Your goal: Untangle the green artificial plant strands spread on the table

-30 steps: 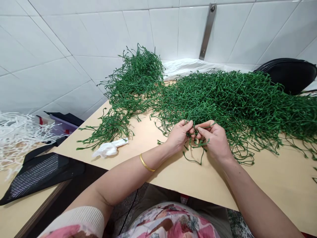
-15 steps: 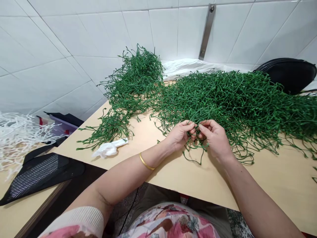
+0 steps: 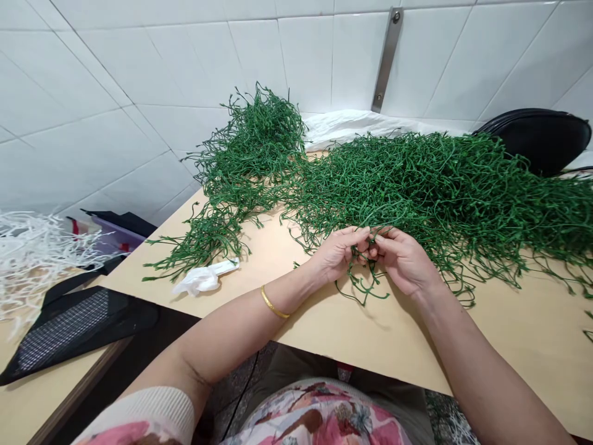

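As a green strand (image 3: pixel 365 285) droops nearward, it is pinched between the narrowly closed left hand (image 3: pixel 339 253) and right hand (image 3: pixel 403 259).

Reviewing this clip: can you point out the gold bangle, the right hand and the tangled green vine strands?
Gold bangle (image 3: pixel 273 303), head view, on the front of its band.
Right hand (image 3: pixel 403 259), head view, on the back of the hand.
Green vine strands (image 3: pixel 417 179), head view, on the middle of the larger heap.
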`<state>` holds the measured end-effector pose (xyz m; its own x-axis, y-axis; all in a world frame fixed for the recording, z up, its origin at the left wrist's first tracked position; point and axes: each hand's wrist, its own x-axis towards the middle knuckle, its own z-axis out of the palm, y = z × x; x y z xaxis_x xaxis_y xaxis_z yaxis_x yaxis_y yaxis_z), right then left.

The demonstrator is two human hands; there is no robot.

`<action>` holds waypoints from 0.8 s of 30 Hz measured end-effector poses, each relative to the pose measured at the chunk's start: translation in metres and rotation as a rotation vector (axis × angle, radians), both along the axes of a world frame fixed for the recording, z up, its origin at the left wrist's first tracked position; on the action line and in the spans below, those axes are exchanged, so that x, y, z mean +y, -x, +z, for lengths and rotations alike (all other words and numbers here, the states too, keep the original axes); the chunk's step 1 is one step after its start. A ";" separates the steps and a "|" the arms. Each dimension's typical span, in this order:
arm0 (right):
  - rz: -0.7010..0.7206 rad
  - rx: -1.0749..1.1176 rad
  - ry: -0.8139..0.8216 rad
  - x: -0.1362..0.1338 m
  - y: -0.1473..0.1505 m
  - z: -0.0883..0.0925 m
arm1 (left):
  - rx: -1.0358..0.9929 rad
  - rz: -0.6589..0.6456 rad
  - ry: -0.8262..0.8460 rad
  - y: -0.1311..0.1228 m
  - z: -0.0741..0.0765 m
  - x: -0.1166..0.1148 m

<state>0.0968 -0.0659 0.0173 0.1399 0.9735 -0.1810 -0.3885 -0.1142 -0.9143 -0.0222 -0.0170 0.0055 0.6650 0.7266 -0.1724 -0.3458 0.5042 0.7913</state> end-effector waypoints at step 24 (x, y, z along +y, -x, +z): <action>-0.075 -0.486 -0.081 0.002 -0.006 -0.005 | 0.020 0.111 0.020 -0.002 0.001 -0.001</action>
<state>0.1027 -0.0638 0.0127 0.2597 0.9657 -0.0014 0.0807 -0.0232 -0.9965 -0.0201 -0.0182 0.0070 0.5770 0.7920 -0.1996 -0.3850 0.4793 0.7887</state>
